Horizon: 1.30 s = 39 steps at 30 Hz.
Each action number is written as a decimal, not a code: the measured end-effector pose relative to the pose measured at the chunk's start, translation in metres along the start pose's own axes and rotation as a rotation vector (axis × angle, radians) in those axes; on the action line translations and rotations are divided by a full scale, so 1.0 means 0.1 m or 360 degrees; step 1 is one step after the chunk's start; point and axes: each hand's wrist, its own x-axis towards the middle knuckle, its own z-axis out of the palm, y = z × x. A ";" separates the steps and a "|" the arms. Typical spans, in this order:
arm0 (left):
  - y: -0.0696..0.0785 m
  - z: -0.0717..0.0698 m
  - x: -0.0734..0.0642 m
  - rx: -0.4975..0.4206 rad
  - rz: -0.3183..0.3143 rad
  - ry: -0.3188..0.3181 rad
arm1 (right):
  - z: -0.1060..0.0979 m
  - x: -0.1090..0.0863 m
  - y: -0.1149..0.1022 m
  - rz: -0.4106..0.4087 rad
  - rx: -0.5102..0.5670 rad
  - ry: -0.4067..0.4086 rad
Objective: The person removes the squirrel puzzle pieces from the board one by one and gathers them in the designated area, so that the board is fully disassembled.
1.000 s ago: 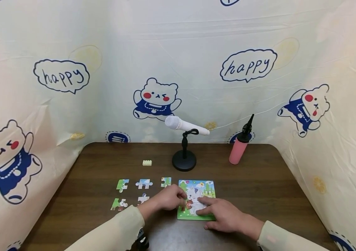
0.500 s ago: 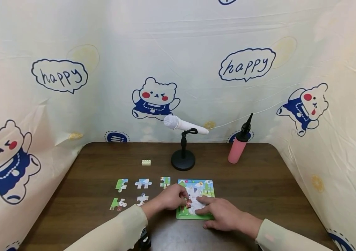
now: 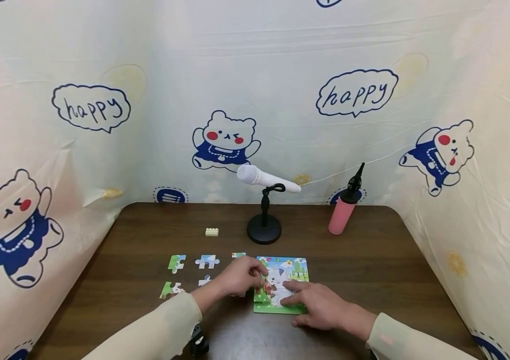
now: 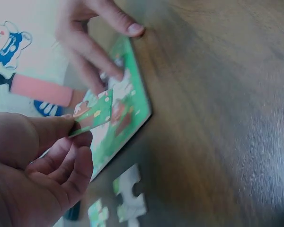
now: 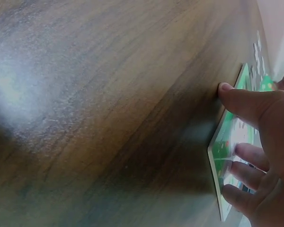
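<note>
My left hand (image 3: 239,276) pinches a green jigsaw piece (image 4: 97,113) between thumb and fingers, just over the left side of the puzzle board (image 3: 277,310). In the left wrist view the piece is tilted and apart from the board, its face showing green with a brown patch. The board bears a white animal picture with a blue sky and green rim. My right hand (image 3: 322,306) rests on the board, fingers spread on its surface; in the right wrist view the thumb (image 5: 234,94) lies by the board's near edge.
Several loose jigsaw pieces (image 3: 207,261) lie left of the board, some partly hidden by the left arm. Behind stand a white microphone (image 3: 269,179) on a black stand (image 3: 264,230), a pink pump (image 3: 341,218) and a small cream toy brick (image 3: 212,232).
The left hand has shifted slightly away from me and to the left, with the piece raised off the board. The right hand stays in place on the board.
</note>
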 end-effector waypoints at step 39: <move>-1.27 -0.92 -1.68 -0.0109 -0.0357 0.0327 | -0.06 0.01 -0.01 0.0056 0.0012 -0.0038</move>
